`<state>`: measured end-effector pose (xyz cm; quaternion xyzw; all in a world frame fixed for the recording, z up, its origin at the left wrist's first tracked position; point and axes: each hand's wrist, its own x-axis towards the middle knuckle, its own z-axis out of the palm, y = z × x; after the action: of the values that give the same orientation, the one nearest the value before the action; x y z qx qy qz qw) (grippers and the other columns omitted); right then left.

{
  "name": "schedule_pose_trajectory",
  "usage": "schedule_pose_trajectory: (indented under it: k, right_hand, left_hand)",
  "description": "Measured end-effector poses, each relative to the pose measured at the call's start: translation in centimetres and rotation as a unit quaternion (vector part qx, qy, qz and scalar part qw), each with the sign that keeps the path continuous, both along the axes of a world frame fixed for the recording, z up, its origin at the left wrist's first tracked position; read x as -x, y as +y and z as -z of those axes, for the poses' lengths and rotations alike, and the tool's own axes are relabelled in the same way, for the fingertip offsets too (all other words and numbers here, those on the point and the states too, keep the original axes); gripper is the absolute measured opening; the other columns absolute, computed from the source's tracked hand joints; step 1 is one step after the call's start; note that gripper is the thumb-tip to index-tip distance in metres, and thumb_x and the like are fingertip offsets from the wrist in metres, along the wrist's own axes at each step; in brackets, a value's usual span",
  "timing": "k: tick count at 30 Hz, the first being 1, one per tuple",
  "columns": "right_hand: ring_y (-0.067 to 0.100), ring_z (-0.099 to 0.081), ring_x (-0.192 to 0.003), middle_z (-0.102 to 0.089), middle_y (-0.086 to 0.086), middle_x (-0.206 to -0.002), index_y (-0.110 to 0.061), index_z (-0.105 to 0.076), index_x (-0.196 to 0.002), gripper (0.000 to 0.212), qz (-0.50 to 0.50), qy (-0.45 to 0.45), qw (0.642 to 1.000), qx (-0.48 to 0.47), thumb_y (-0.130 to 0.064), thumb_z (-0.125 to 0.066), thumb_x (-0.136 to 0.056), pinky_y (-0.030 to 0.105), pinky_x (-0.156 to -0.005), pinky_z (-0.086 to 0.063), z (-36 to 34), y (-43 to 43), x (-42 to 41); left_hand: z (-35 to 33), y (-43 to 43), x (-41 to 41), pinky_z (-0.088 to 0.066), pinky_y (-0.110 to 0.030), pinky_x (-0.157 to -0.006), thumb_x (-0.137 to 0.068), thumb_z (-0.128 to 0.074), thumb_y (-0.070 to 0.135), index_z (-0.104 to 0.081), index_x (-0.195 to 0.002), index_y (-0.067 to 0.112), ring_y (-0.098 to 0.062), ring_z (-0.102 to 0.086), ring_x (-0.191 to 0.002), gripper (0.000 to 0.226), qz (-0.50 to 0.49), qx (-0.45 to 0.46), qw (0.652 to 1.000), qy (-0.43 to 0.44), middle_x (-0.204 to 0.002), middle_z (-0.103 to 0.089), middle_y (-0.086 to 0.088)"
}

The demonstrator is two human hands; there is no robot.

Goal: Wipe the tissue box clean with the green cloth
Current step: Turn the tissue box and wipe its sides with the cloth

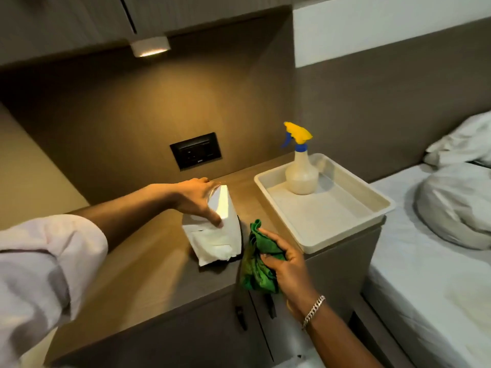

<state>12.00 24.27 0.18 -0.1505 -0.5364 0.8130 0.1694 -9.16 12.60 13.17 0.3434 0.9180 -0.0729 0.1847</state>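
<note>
The white tissue box point(212, 235) is tilted up on the brown bedside counter point(148, 266), with a tissue showing at its near face. My left hand point(196, 200) grips the box from above at its far end. A crumpled green cloth point(256, 269) hangs in my right hand point(284, 264), just to the right of the box and over the counter's front edge. The cloth is close to the box, but I cannot tell whether it touches it.
A cream tray point(345, 227) sits on the counter to the right and holds a spray bottle point(301, 166) with a yellow and blue head. A black socket panel point(196, 150) is on the back wall. A bed point(430, 274) with pillows lies at the far right.
</note>
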Motion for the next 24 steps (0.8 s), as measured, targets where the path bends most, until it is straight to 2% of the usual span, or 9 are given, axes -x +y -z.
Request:
schedule_pose_trajectory:
  k: [5,8,10,12,15,17,19,21,24]
  right_hand:
    - [0.01,-0.066,-0.103,-0.073,-0.015,-0.108,-0.037,-0.072,-0.101,0.057,-0.019,0.015,1.0,0.001,0.013,-0.057,-0.079,0.027,-0.081,-0.057,0.6,1.8,1.0]
    - [0.008,-0.064,-0.105,-0.069,-0.01,-0.116,-0.039,-0.071,-0.103,0.056,-0.049,0.016,0.999,-0.006,0.01,-0.057,-0.08,0.025,-0.082,-0.056,0.7,2.1,1.7]
    - [0.006,-0.064,-0.102,-0.068,-0.011,-0.114,-0.04,-0.071,-0.1,0.057,-0.067,0.024,0.997,-0.001,0.011,-0.057,-0.08,0.021,-0.077,-0.055,0.5,1.6,2.1]
    - [0.007,-0.062,-0.104,-0.066,-0.009,-0.115,-0.039,-0.07,-0.102,0.056,-0.081,0.027,0.996,-0.007,0.01,-0.057,-0.08,0.021,-0.078,-0.056,0.2,0.5,2.5]
    - [0.012,-0.056,-0.114,-0.058,-0.003,-0.126,-0.036,-0.067,-0.111,0.052,-0.068,0.026,0.996,-0.048,0.006,-0.058,-0.082,0.023,-0.084,-0.056,0.0,-1.1,2.9]
    - [0.011,-0.054,-0.115,-0.054,-0.004,-0.127,-0.036,-0.065,-0.112,0.051,-0.04,0.036,0.996,-0.072,0.005,-0.058,-0.082,0.009,-0.077,-0.052,0.0,-1.6,2.9]
    - [0.011,-0.051,-0.117,-0.052,-0.003,-0.127,-0.035,-0.064,-0.113,0.052,-0.015,0.045,0.993,-0.112,0.006,-0.058,-0.082,0.002,-0.076,-0.046,0.2,-2.1,2.9]
    - [0.012,-0.049,-0.119,-0.049,-0.001,-0.128,-0.038,-0.063,-0.113,0.053,-0.003,0.048,0.989,-0.142,0.005,-0.058,-0.082,0.001,-0.078,-0.045,0.5,-2.8,3.0]
    - [0.015,-0.047,-0.122,-0.046,-0.003,-0.13,-0.046,-0.058,-0.114,0.054,0.031,0.03,0.984,-0.17,-0.001,-0.058,-0.084,0.017,-0.085,-0.054,0.7,-3.8,3.4]
  left_hand:
    - [0.8,-0.6,-1.1,-0.045,-0.038,-0.079,-0.039,-0.026,0.102,-0.05,-0.13,0.012,-0.03,-0.056,-0.101,0.13,-0.167,0.045,0.981,0.085,-0.129,-0.058,-0.012]
    - [0.9,-0.4,-2.2,-0.042,-0.043,-0.088,-0.043,-0.017,0.102,-0.048,-0.135,0.014,-0.036,-0.053,-0.119,0.132,-0.276,0.052,0.956,0.083,-0.139,-0.054,-0.014]
    - [0.6,0.5,-2.8,-0.04,-0.045,-0.092,-0.058,-0.022,0.096,-0.044,-0.138,0.015,-0.036,-0.048,-0.127,0.116,-0.326,0.051,0.944,0.021,-0.144,-0.047,-0.013]
    - [0.0,1.3,-3.5,-0.045,-0.045,-0.079,-0.061,-0.029,0.093,-0.046,-0.133,0.009,-0.039,-0.057,-0.112,0.113,-0.4,0.053,0.912,-0.078,-0.128,-0.057,-0.019]
    - [0.1,0.6,-3.6,-0.055,-0.043,-0.07,-0.04,-0.032,0.101,-0.054,-0.115,-0.005,-0.039,-0.068,-0.078,0.131,-0.467,0.054,0.878,-0.092,-0.093,-0.068,-0.025]
    - [1.0,0.1,-3.4,-0.055,-0.045,-0.072,-0.043,-0.026,0.101,-0.045,-0.128,-0.003,-0.042,-0.067,-0.086,0.136,-0.459,0.035,0.885,-0.07,-0.111,-0.064,-0.029]
    - [2.0,-0.5,-2.9,-0.051,-0.051,-0.086,-0.059,-0.02,0.094,-0.018,-0.147,0.006,-0.046,-0.053,-0.118,0.125,-0.389,0.018,0.921,-0.002,-0.145,-0.041,-0.025]
    - [3.0,-1.6,-2.3,-0.023,-0.053,-0.114,-0.077,-0.013,0.081,0.004,-0.15,0.011,-0.036,-0.017,-0.145,0.102,-0.231,0.006,0.972,0.053,-0.161,-0.007,-0.015]
    - [3.8,-3.1,-1.5,0.005,-0.047,-0.119,-0.09,-0.006,0.061,0.013,-0.149,0.017,-0.02,0.014,-0.147,0.075,-0.002,-0.026,0.997,0.073,-0.161,0.014,-0.005]
